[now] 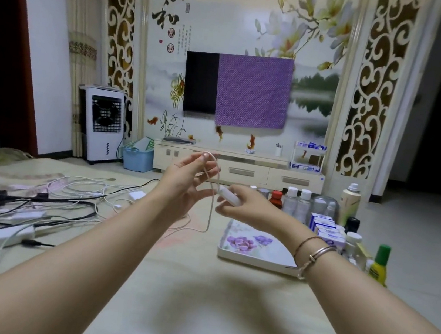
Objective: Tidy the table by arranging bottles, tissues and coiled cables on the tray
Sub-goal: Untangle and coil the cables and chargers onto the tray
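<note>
Pinching a thin white cable (212, 194) at mid-frame, the left hand (183, 181) lifts its loop while the right hand (239, 203) grips its plug end, yet the tray (257, 259) at centre right looks bare, with tangled cables (39, 198) left and bottles (296, 203) right still unsorted.

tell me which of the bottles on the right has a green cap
The yellow bottle at the near right edge of the table, right of the tray. It alone has a green cap; the others behind it have white, red or dark caps.
</note>
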{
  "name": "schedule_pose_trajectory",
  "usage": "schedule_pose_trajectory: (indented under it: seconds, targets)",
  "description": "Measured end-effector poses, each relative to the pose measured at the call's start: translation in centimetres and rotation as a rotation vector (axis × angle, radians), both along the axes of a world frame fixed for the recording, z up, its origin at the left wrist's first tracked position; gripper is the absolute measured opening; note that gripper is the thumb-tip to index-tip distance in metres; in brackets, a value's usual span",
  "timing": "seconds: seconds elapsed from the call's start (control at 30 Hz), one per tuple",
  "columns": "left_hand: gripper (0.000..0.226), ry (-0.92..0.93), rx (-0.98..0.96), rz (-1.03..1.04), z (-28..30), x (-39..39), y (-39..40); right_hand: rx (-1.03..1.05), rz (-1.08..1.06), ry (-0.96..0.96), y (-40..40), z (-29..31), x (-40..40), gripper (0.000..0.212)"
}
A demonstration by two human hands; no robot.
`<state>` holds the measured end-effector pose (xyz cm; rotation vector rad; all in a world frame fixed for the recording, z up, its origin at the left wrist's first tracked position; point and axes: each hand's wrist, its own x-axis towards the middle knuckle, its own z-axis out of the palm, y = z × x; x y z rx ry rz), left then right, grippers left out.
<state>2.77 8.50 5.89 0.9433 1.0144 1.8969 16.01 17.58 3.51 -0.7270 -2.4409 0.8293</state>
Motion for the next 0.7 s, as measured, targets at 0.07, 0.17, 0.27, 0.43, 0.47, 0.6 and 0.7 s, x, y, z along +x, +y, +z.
schedule_pose_trajectory:
  seconds: [0.07,0.17,0.27,0.43,0.47,0.6,0.7]
  targets:
    - [0.015,-0.01,0.011,-0.011,0.1,0.2,0.1,0.004,0.026,-0.059,-0.1,0.0,-0.6,0.017]
    - [0.017,-0.036,0.021,0.014,0.3,-0.3,-0.2,-0.051,0.047,-0.041,-0.2,0.3,-1.3,0.017]
    - [0.015,-0.045,0.034,0.031,0.4,-1.3,-1.0,-0.052,0.084,-0.064,-0.8,1.2,-1.9,0.012]
    - [0.017,0.02,0.036,0.104,0.1,-4.5,-2.9,0.056,0.066,-0.133,-1.9,2.9,-2.5,0.012]
    - [0.018,0.095,0.016,0.135,-0.3,-5.2,-3.1,0.085,0.055,-0.128,-2.0,3.2,-2.3,0.014]
    - [0.023,0.729,-0.152,0.188,-3.7,-6.1,-3.6,0.23,0.011,-0.369,-2.5,2.9,-1.0,0.021]
    - [0.037,1.24,-0.326,0.109,-6.6,-4.9,-2.8,0.276,-0.004,-0.651,-3.2,1.8,-0.4,0.034]
